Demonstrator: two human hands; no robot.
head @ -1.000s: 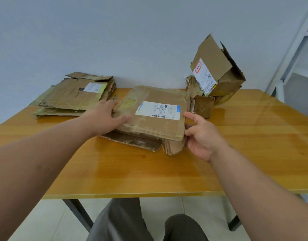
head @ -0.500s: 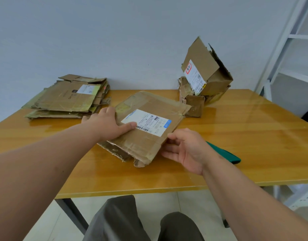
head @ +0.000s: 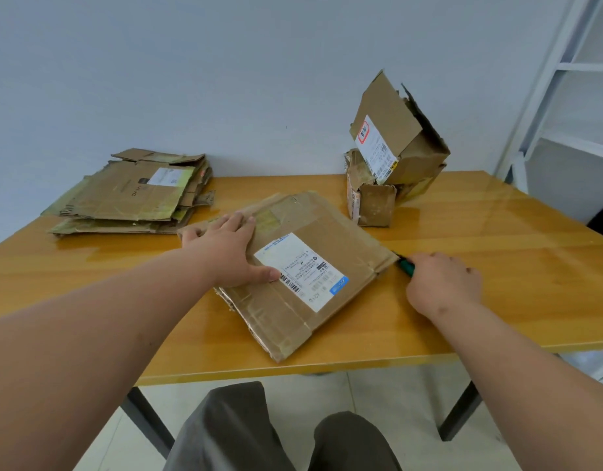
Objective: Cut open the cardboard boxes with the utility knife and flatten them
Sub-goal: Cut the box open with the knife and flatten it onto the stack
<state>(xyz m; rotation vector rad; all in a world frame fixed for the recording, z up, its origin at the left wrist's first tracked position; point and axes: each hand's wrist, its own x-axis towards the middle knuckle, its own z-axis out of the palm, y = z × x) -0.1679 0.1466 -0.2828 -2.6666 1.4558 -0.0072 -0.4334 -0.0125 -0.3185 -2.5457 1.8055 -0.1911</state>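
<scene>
Left hand (head: 230,253) pressing flat, fingers straight, on box (head: 293,270) lying mid-table (head: 497,253). Right hand (head: 443,283) curled, apparently gripping green knife (head: 406,265), tip at box's right corner. Flattened stack (head: 133,195) far left; torn boxes (head: 392,154) behind.

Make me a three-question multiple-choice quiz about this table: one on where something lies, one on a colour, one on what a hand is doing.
1. Where is the stack of flattened brown cardboard boxes?
A. far left of the table
B. near right corner
C. on the floor

2. What colour is the utility knife's handle?
A. red
B. green
C. white

3. What is the left hand doing?
A. hanging idle
B. gripping the knife
C. pressing flat on the brown labelled cardboard box

Answers: 1 A, it lies by the wall at the left. 2 B, green shows beyond the right hand. 3 C, its straight fingers lie on the box.
</scene>
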